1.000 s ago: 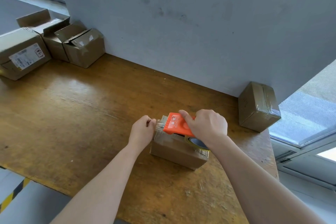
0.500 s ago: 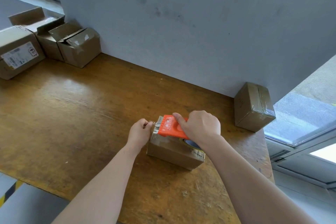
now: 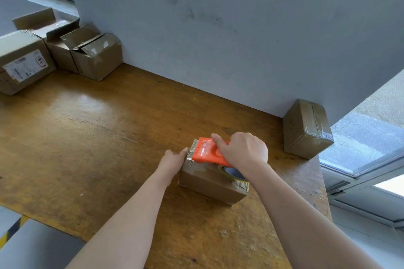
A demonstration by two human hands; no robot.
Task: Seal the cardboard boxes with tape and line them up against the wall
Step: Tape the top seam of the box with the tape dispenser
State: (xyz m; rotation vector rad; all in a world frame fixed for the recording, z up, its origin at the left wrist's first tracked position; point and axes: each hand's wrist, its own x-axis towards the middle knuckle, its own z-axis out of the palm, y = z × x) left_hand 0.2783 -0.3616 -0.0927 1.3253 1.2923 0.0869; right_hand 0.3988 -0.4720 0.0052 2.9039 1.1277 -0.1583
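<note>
A small cardboard box point(image 3: 209, 183) lies on the wooden table point(image 3: 98, 137) in front of me. My right hand point(image 3: 242, 150) grips an orange tape dispenser point(image 3: 207, 153) that rests on the box's top, its index finger stretched along the orange body. A tape roll point(image 3: 231, 172) shows under my wrist. My left hand point(image 3: 173, 160) holds the box's left end, fingertips at the taped edge below the dispenser's blade. A taped box point(image 3: 306, 129) stands against the grey wall point(image 3: 218, 28) at the right.
At the far left several cardboard boxes stand together: one with open flaps point(image 3: 96, 54), another open one behind it point(image 3: 56, 43), and a larger labelled one point(image 3: 21, 61). The table ends at the right beside a window frame point(image 3: 360, 172).
Both hands keep their hold on the box and the dispenser. The dispenser's blade end sits a little further over the box's left edge. The camera has shifted slightly.
</note>
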